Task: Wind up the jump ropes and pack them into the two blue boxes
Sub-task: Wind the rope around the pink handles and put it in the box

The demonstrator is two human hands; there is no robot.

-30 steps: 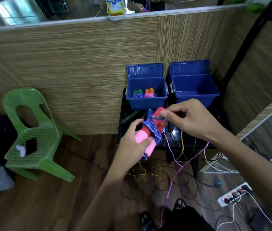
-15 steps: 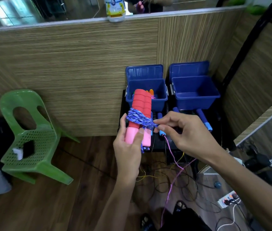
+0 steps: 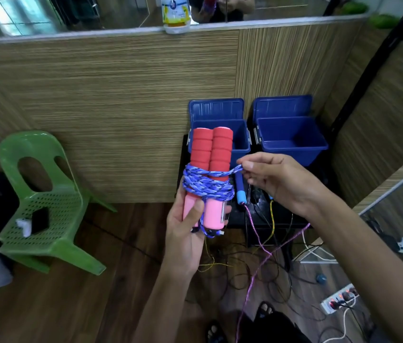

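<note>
Partly, red handles hide left box.

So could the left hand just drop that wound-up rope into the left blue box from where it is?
Probably yes. The left hand holds the red handles upright just in front of the left blue box, whose lid stands open. But the right hand pinches the blue cord.

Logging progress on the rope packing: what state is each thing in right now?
Red handles: upright, side by side, held by left hand.
Blue rope: wound around the handles, its end pinched by right hand.
Left blue box: lid open.
Right blue box: lid open, looks empty.
Pink rope: loose, unwound.
</note>
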